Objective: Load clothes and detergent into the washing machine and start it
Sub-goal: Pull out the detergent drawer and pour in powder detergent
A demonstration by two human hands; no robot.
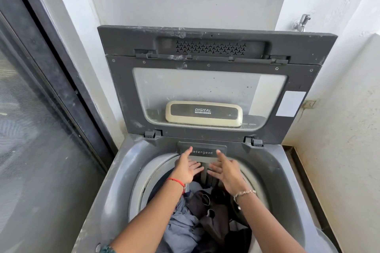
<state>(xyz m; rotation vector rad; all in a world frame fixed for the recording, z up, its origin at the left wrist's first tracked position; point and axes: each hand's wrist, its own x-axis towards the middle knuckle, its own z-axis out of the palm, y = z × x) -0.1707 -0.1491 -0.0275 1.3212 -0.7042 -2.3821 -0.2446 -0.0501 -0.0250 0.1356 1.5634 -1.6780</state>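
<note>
Two hands over the open top-loader. Washing machine (121,172), grey, stands between a dark-framed glass door (30,129) on the left and a stained white wall (339,150) on the right. Its lid (205,61) is folded up against the back wall, and a cream panel marked "DIGITAL" (203,113) shows through the lid's window. Detergent drawer (203,149): dark, set in the rear rim just below the lid hinges, front labelled "detergent"; cannot tell whether it is pulled out at all. Left hand (185,168): fingers (196,167) straight and spread, pointing inward under the drawer front, one raised digit touching the front and covering the first letter of the label; grips nothing. Right hand (226,169): mirror pose, fingers spread and relaxed, raised digit at the drawer's lower right edge, contact there uncertain; grips nothing. The two hands are near each other, not touching. Clothes (183,228): in the drum, below the forearms, a heap of pale blue-grey and dark pieces. Red thread (174,181) on left wrist, beaded metal bracelet (244,192) on right wrist. Metal tap (302,22) on the wall above the lid's right corner.
</note>
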